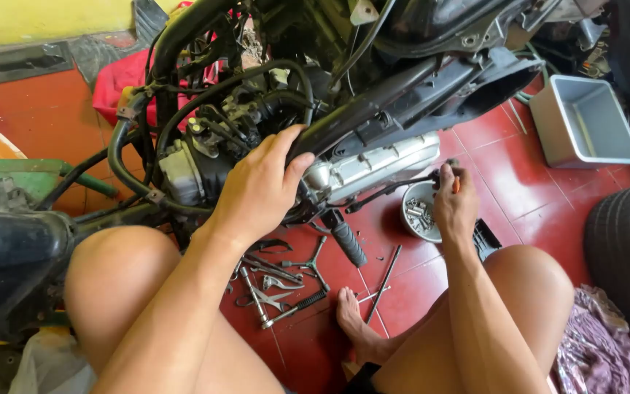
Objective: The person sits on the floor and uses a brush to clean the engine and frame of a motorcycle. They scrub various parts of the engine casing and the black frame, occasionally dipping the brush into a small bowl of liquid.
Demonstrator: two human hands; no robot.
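- We take the silver engine cover (373, 169) of the stripped scooter as our landmark; everything else is placed from it.
- Our left hand (257, 191) lies just left of the cover, fingers spread and pressed against the black frame tube (359, 109) that runs above it, thumb touching the tube; it braces but is not clamped around anything.
- Our right hand (455, 204) is just right of the cover, fingers curled shut on the orange-tipped handle of a long black tool (391, 190) whose shaft reaches back toward the cover's lower edge.
- Below and right of the cover, under the right hand, sits a round metal bowl (417, 213) of small bolts on the red tiled floor (504, 182).
- Below the cover lie loose hand tools (278, 281), pliers and a three-armed wrench among them; a grey plastic tub (585, 120) stands well to the right.
- To work well here, we judge it best to keep the tool in line with its fastener, steady the frame with the left hand, and turn without slipping.
- The tool's tip is hidden behind the kick lever (345, 241), so we cannot tell what it engages.
- The right palm hides the handle; the bowl's contents are too small to sort.
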